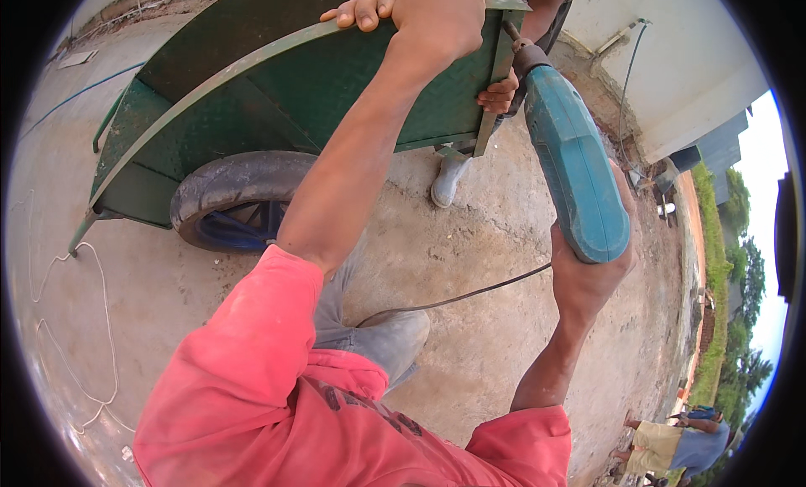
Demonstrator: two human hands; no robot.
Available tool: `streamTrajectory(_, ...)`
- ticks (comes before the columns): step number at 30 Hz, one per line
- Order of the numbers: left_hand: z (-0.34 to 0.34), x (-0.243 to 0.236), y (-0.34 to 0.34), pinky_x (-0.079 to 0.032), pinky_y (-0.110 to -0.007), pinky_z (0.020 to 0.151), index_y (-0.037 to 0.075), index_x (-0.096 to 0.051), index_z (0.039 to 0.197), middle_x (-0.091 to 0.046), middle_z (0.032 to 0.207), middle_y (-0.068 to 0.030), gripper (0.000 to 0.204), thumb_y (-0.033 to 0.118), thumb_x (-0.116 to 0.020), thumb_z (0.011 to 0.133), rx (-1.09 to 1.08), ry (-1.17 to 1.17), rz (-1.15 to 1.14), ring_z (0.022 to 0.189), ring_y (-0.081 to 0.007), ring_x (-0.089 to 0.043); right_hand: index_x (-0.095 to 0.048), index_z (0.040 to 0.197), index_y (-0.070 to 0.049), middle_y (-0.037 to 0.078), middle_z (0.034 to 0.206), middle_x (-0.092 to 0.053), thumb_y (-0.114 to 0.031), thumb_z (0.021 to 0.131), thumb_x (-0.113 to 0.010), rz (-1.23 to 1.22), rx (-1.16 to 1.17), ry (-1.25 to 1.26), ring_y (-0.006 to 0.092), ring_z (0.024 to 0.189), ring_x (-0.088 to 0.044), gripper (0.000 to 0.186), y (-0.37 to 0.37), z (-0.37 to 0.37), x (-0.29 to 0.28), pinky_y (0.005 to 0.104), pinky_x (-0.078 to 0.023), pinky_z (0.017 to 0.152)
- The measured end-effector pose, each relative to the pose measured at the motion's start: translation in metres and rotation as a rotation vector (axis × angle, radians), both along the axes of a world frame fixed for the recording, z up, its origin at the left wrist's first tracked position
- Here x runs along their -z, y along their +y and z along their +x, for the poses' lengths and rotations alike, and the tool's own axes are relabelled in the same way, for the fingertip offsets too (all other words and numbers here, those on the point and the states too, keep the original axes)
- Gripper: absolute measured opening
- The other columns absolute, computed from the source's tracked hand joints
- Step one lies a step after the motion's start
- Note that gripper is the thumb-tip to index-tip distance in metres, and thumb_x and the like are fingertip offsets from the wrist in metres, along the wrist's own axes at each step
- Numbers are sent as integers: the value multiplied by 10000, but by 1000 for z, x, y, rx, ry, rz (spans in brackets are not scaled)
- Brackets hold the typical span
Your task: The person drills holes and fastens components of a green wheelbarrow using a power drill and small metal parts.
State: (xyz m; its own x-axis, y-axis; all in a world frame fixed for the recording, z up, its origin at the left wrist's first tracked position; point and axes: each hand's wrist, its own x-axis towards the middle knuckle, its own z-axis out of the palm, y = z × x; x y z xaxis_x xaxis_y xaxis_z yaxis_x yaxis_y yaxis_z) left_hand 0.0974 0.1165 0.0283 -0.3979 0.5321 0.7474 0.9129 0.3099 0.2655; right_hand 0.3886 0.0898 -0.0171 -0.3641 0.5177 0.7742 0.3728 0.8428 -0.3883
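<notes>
My left hand is closed over the upper rim of a green metal cart, its fingers curled across the edge. In my right hand is a teal electric drill, gripped by its rear end, with the chuck pointing up at the cart's end frame. The bit's tip is at or very near that frame; I cannot tell if it has entered. A co-worker's hand holds the same end frame from the far side. Below the cart's side is a black rubber wheel with a blue rim.
The drill's dark cord runs left across the concrete floor toward my knee. A white cord lies at the left. One co-worker's shoe is beneath the cart. A whitewashed wall stands right; another person is at lower right.
</notes>
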Motion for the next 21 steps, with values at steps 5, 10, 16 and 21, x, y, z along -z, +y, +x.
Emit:
streamTrajectory(5, -4, -7, 0, -588, -452, 808, 22, -769, 873, -748, 922, -219, 196, 132, -750, 711, 31, -14, -128, 902, -368, -743, -570, 1446, -96, 156, 1231, -718, 90, 686, -784, 100, 0, 20, 266, 1095, -721, 811, -2, -5, 5, 370, -565, 948)
streamTrajectory(10, -20, -5, 6, -573, -462, 680, 50, -724, 892, -728, 790, -160, 265, 151, -737, 647, 29, 21, -191, 754, -358, -724, -562, 1438, -44, 146, 1231, -711, 98, 689, -781, -73, 37, 197, 240, 1109, -701, 794, -32, 15, 24, 359, -535, 984)
streamTrajectory(16, -21, -9, 1, -609, -390, 706, 61, -786, 916, -757, 837, -180, 163, 138, -744, 778, 39, 92, -179, 810, -292, -769, -603, 1280, 38, 135, 1106, -695, 43, 760, -745, -502, 347, 354, 212, 1000, -671, 539, -69, 60, 85, 347, -509, 926)
streamTrajectory(21, -44, 4, 22, -585, -480, 792, 19, -755, 781, -744, 863, -232, 112, 97, -693, 728, 178, 113, 110, 867, -399, -741, -579, 1153, 23, 92, 919, -680, 50, 853, -658, -583, 424, 343, 147, 705, -646, 311, -95, 87, 154, 277, -519, 637)
